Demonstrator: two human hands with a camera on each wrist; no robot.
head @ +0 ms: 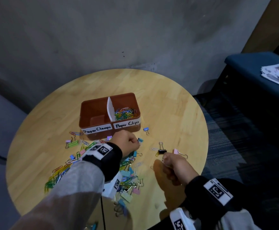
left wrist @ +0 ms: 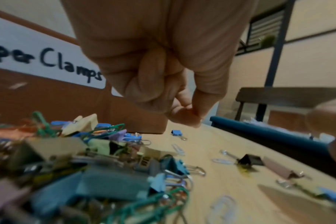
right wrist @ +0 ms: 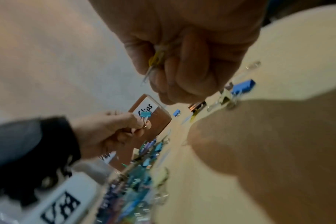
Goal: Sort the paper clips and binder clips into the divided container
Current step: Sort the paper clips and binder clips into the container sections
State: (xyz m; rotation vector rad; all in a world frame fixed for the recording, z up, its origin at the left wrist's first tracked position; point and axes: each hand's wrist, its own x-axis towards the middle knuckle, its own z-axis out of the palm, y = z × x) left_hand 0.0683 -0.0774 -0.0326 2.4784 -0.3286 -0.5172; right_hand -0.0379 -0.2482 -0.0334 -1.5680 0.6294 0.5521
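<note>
Teal binder clip (right wrist: 145, 114) pinched in left hand (head: 129, 145), above pile.

- The table (head: 168, 103) is showing pale, smooth, matt wood.
- The container (head: 85, 112) is looking like brown plastic, paper labels at 6 o'clock.

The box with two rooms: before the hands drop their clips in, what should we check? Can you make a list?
1. Left hand pinches a teal binder clip by its wire handles: ok.
2. Right hand holds paper clips, yellow and white ones showing: ok.
3. "Paper Clamps" compartment has room; it looks bare: ok.
4. "Paper Clips" compartment already holds paper clips only: ok.
5. Either hand over the box yet: not ok, both are short of it, above the table.
6. How many clips hide in the right fist: cannot tell.
</note>
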